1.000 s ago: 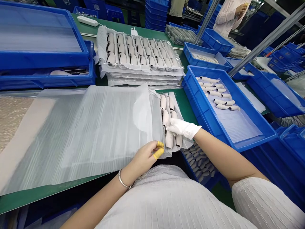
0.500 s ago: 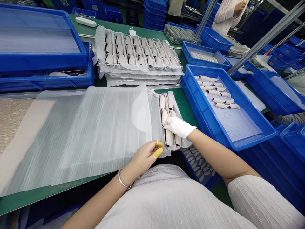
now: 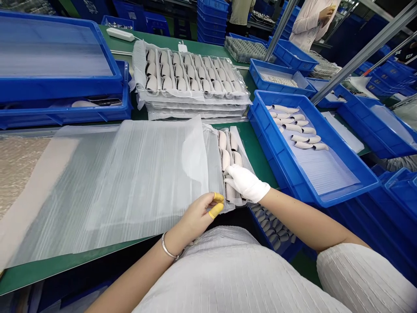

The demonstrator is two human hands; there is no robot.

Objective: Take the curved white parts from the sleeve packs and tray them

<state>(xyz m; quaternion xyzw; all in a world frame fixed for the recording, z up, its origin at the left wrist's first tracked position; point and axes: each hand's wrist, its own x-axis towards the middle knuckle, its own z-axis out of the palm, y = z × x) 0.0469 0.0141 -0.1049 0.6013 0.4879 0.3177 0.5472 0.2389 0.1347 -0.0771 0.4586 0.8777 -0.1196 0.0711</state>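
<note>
My right hand [image 3: 246,181], in a white glove, bends its fingers around the upper end of a cream curved, ribbed piece [image 3: 230,194] in the packing tray in front of me. More such pieces [image 3: 225,160] sit in rows there, with thin white sheeting between them. My left hand [image 3: 202,213], with yellow finger cots on thumb and forefinger, is at the tray's near left corner. Its thumb and forefinger are apart, with nothing seen between them. Translucent white foam sheet [image 3: 153,169] covers the tray's left part and spreads over the green table.
A blue bin [image 3: 335,187] at right holds loose curved pieces [image 3: 302,126]. Stacked filled trays [image 3: 192,104] stand behind the foam sheet. Blue bins [image 3: 58,82] are stacked at left. Below the table edge is another bin with pieces [image 3: 270,226]. A person [image 3: 311,24] stands far back.
My right hand has shifted slightly toward me over the tray, covering more of the near pieces. My left hand has stayed almost where it was.
</note>
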